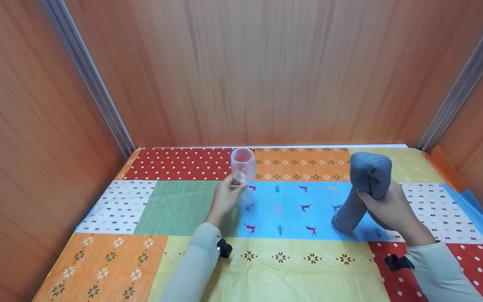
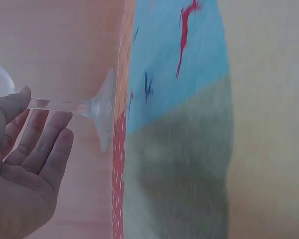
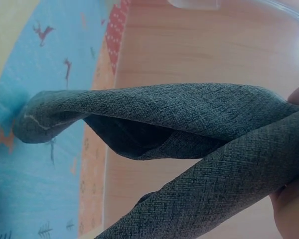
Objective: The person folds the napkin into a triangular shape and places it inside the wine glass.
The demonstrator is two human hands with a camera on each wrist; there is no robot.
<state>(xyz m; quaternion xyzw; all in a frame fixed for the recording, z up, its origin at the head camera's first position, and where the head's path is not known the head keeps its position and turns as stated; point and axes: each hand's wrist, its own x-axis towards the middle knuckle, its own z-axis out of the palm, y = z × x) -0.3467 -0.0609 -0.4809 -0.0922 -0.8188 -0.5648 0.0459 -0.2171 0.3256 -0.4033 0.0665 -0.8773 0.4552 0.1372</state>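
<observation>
A clear stemmed glass (image 1: 243, 167) stands upright left of centre in the head view, its bowl uppermost. My left hand (image 1: 225, 198) pinches its thin stem (image 2: 55, 105) between thumb and fingers. In the left wrist view the glass's round foot (image 2: 105, 110) appears lifted off the tablecloth. On the right side, my right hand (image 1: 392, 212) grips a folded grey cloth (image 1: 370, 167) near its top. Below the grip the cloth hangs in two lengths, with an open fold (image 3: 139, 137) between them in the right wrist view. Most of the right hand's fingers are hidden.
A patchwork-print tablecloth (image 1: 292, 277) covers the table. Wood-grain panels (image 1: 241, 75) rise at the back and on both sides, with grey metal posts (image 1: 94, 84) at the corners. Black cameras (image 1: 224, 248) are strapped to both wrists.
</observation>
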